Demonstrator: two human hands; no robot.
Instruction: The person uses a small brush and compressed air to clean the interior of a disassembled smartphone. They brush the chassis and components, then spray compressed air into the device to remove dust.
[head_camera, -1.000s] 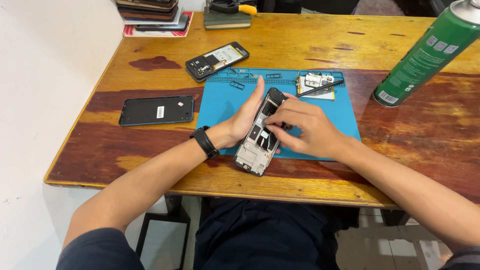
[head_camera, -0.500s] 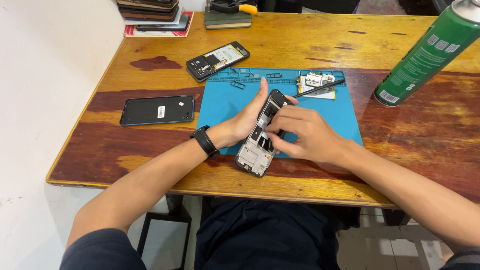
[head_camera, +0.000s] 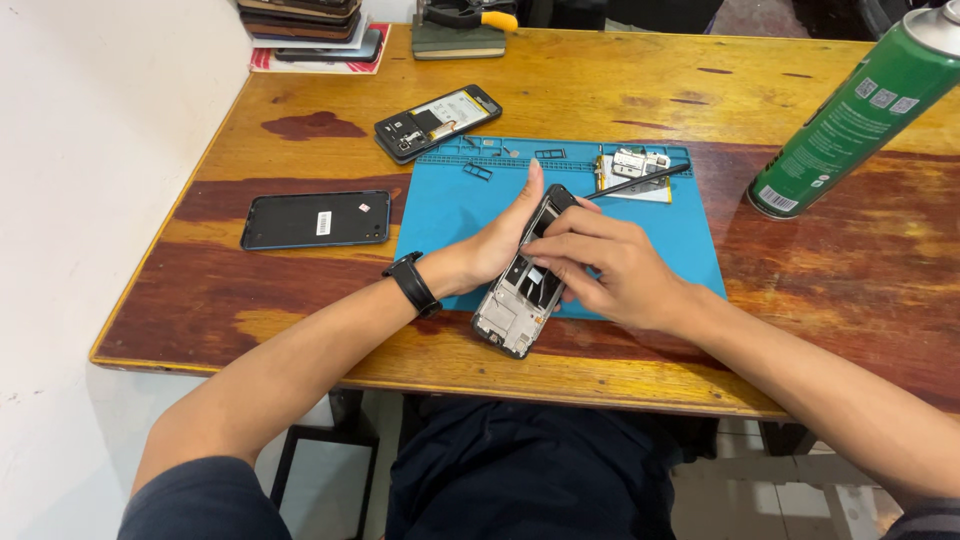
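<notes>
Opened phone frame (head_camera: 522, 290) tilted on edge over the blue repair mat (head_camera: 670, 235), near the desk (head_camera: 800, 300) front edge. Left hand (head_camera: 497, 240) cupped behind it, fingers wrapped on the frame; right hand (head_camera: 610, 270) fingers pinched narrow against its inner face.

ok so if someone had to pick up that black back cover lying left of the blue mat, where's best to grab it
Take the black back cover by its two long edges, coming straight down from above. It lies flat on the wooden table with its long side running left to right and bare wood all around it, so both long edges are free. It is thin, so fingertips would likely have to hook under an edge.
</notes>
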